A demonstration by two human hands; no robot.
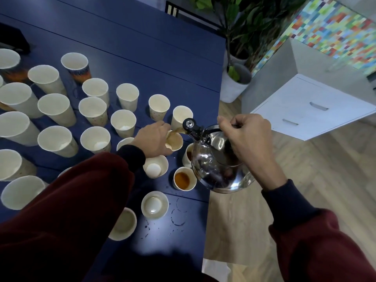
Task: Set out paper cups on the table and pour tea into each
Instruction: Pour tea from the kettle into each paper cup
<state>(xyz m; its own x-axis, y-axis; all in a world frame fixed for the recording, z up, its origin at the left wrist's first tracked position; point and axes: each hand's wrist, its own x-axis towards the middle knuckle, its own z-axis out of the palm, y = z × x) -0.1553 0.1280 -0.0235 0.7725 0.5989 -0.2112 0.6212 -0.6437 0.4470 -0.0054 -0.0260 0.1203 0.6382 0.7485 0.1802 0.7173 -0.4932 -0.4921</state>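
Left grip (152,139) curled round a paper cup (174,142), right grip (248,137) clasping a tilted steel kettle (215,167) by its handle, tea (179,130) streaming into that cup, empty cups (127,94) across blue tabletop (142,58)

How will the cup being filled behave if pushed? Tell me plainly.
Likely soft: the cup is thin paper, so the left hand gripping it could buckle its wall. Probably tippy: it is tall and narrow, like the empty cups beside it. Tea streaming in from the kettle would likely slosh out if shoved.
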